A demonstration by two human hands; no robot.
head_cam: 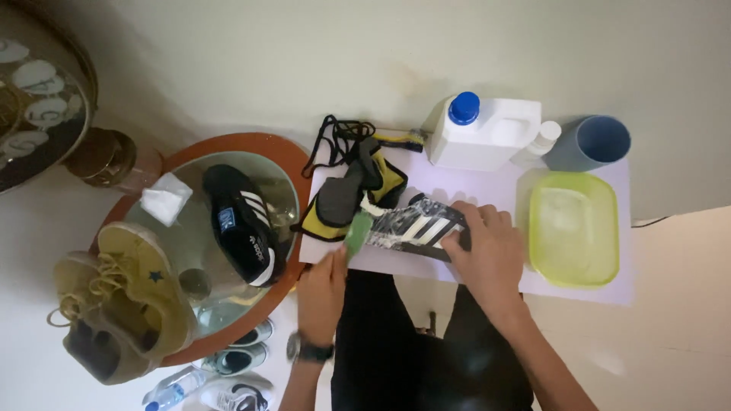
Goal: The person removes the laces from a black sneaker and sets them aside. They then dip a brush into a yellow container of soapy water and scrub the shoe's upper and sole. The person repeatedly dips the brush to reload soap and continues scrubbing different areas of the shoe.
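I see a black shoe [242, 222] lying on the round glass table [228, 144]; my left hand [321, 293] pinches a green brush [355, 231] against the soapy black striped sneaker [415, 226]; my right hand [487, 251] clamps its heel; a yellow tub [572, 228] sits just right.

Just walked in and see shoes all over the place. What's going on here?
A person is working on a black sneaker with white stripes, which looks wet or soapy, on a white sheet. The right hand holds the sneaker down, while the left hand holds a green brush against its end. A yellow-green tub and a white jug stand nearby.
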